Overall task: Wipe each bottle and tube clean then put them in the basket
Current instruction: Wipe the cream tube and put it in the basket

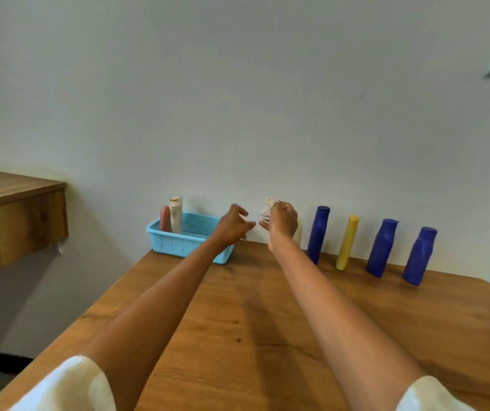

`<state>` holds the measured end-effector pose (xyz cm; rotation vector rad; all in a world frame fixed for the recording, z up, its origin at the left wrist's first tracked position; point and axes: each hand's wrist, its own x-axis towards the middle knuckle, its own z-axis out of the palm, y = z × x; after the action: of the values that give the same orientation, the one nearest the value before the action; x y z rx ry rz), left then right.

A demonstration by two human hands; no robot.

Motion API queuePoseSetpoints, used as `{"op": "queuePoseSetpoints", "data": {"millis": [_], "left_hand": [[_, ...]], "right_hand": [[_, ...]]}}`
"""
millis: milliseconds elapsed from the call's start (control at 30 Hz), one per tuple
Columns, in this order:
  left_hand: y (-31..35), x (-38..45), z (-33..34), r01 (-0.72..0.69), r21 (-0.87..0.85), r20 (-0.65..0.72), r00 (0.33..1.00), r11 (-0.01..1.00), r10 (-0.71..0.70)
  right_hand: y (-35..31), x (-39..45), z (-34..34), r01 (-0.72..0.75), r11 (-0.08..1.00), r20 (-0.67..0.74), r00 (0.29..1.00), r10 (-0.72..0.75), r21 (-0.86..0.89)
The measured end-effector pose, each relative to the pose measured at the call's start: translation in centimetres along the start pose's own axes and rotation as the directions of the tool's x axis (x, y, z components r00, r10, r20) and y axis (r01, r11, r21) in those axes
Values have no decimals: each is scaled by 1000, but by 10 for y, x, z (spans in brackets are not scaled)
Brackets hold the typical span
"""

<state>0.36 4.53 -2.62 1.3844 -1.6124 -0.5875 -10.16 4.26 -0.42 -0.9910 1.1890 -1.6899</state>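
The head view is showing a wooden desk pushed against a pale wall, and the description is running from left to right. A light blue mesh basket is sitting at the desk's far left corner, already holding a pink tube and a white tube, both standing upright against its left end. The left hand is hovering over the basket's right end, arm stretched forward, fingers loosely spread and gripping nothing. Just beside it, the right hand is reaching out at the same height, fingers curled round a crumpled white wipe. A pale yellow bottle is peeking out from behind that hand, mostly hidden. Further right, four more are waiting in a row along the wall: a dark blue bottle, a slim yellow tube, a second blue bottle and a third blue bottle.

These look like smooth plastic toiletries, probably light and fairly stiff, though the tubes may give under a squeeze. The tall, narrow shapes are likely to topple at a nudge, so gripping round the mid-body seems safest, leaving the wipe free to travel along the cap and the shoulders.
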Motion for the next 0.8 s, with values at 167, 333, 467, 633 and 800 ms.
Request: {"op": "queuePoseSetpoints", "data": {"millis": [167, 333, 467, 633, 800], "left_hand": [[-9, 19, 77, 20, 174, 174, 983, 984, -51], [-15, 41, 118, 94, 291, 150, 978, 952, -142], [-19, 54, 132, 85, 463, 132, 978, 882, -164], [-22, 61, 145, 87, 440, 43, 992, 894, -118], [-15, 42, 128, 109, 250, -6, 994, 962, -111]], "right_hand": [[-5, 40, -50, 80, 997, -73, 994, -81, -15], [-10, 58, -67, 126, 992, -32, 991, -127, -28], [-12, 64, -69, 161, 987, 14, 987, -160, -25], [-15, 59, -67, 203, 978, 77, 977, -200, -38], [-26, 43, -70, 277, 960, 83, 959, -272, -44]]}}
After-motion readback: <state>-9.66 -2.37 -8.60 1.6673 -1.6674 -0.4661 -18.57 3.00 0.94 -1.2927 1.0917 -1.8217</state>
